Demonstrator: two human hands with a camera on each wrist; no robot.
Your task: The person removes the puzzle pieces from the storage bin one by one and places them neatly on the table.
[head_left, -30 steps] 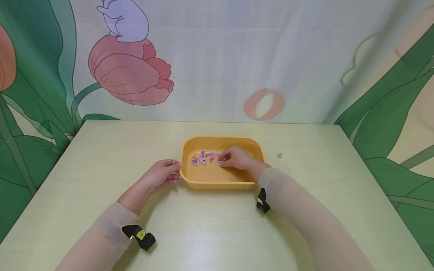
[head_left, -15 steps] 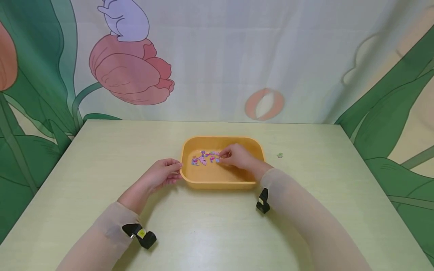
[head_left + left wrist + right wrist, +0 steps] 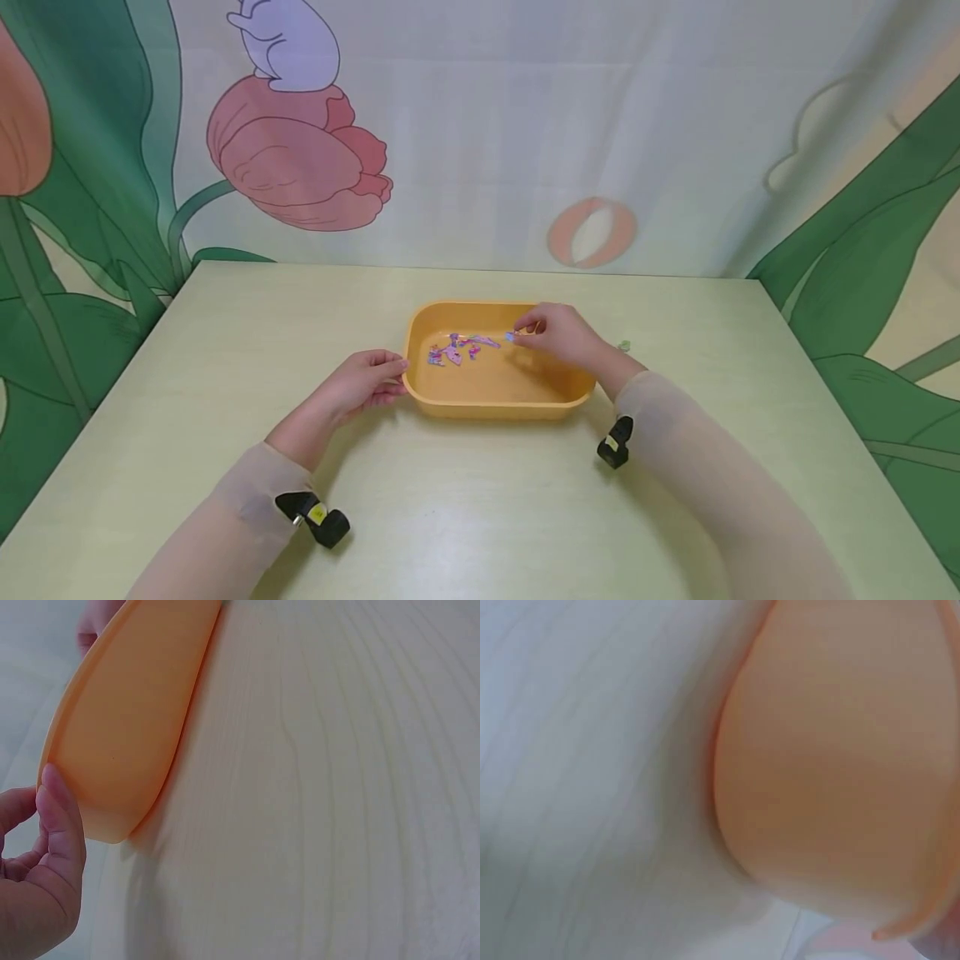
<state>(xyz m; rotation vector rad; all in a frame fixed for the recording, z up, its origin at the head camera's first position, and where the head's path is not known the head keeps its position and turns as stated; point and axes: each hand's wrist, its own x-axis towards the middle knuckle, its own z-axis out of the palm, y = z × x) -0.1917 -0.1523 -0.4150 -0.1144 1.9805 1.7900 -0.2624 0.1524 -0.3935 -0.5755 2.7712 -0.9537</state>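
A yellow-orange tray (image 3: 495,411) with raised walls stands on the table. My left hand (image 3: 365,385) pinches its left rim between thumb and fingers; the left wrist view shows the thumb (image 3: 58,799) on the outside wall. Over the tray's right half, my right hand (image 3: 558,335) pinches a small blue-and-pink sticker-like piece (image 3: 510,337) at its fingertips. Left of that hand, several small purple and pink flat cutout pieces (image 3: 452,355) lie on the tray floor. In the right wrist view the tray wall hides nearly all of the right hand.
A small green piece (image 3: 624,345) lies on the table just right of the tray, partly behind the right forearm. The pale wooden table (image 3: 450,508) ends at the back against a printed curtain (image 3: 480,150). Black wrist cameras sit on both sleeves.
My right hand has lifted and moved right, carrying the small blue-and-pink piece away from the other cutouts. The left hand keeps its hold on the rim. The head view has shifted slightly.
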